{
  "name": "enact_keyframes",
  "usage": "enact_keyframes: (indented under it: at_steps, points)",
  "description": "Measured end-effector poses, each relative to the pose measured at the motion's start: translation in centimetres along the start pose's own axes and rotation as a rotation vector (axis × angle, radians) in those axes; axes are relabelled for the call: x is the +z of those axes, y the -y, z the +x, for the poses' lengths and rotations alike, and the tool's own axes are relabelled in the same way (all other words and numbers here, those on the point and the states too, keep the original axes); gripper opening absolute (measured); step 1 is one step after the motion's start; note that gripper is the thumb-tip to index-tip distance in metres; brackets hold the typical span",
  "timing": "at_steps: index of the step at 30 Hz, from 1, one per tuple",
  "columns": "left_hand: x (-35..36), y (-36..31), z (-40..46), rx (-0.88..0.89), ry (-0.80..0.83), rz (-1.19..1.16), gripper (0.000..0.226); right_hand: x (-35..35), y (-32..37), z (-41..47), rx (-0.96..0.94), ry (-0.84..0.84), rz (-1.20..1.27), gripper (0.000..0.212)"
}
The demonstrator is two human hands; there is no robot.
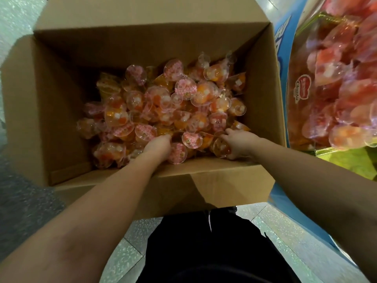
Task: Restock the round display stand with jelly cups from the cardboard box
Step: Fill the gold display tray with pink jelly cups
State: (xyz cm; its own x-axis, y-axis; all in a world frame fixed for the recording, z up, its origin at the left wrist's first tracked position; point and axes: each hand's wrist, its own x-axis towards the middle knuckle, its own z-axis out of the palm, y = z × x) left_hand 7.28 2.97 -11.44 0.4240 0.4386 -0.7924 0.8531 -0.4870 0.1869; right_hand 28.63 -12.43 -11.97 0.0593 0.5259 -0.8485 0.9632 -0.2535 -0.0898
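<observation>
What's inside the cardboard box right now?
The cardboard box holds a loose heap of jelly cups. The left hand and right hand reach into the heap's near edge. Cups beneath are hidden.

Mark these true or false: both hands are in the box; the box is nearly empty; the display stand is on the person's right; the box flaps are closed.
1. Both hands, left hand and right hand, are in the box: true.
2. The box is nearly empty: false, a pile of jelly cups covers most of its bottom.
3. The display stand is on the person's right: true.
4. The box flaps are closed: false, they are folded open.
</observation>
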Motion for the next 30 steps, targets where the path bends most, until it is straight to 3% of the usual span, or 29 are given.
enact_keyframes:
  at_steps: [4, 7, 14, 18, 22, 25, 30]
  points:
    - [-1.2, -0.1, -0.5, 0.096, 0.025, -0.002, 0.023, -0.4, -0.4, -1.4, 0.015, -0.085, 0.106, 0.084]
    - [-2.4, -0.5, -1.7, 0.108, 0.013, -0.127, 0.011, -1.4, -1.0, -3.4, 0.083, -0.151, 0.394, 0.076]
    - [-6.2, -2.7, -7.5, 0.09, -0.006, -0.662, 0.013, -2.6, -1.7, -10.9, 0.117, -0.27, 1.5, 0.032]
    - [-7.5, -6.3, -11.0, 0.156, 0.039, -0.89, 0.012, -1.0, -1.7, -14.8, 0.054, -0.339, 2.001, 0.053]
    - [-7.8, -11.3, -14.1, 0.225, 0.129, -1.022, 0.008, 0.8, -2.5, -19.6, 0.009, -0.472, 2.233, 0.029]
    - [-7.2, -15.7, -16.1, 0.264, 0.161, -1.033, 0.003, 3.3, -3.9, -23.0, 0.008, -0.557, 2.298, 0.033]
    - [-3.3, -24.3, -20.1, 0.319, 0.166, -0.927, 0.006, 9.4, -7.2, -29.4, 0.023, -0.739, 2.413, 0.022]
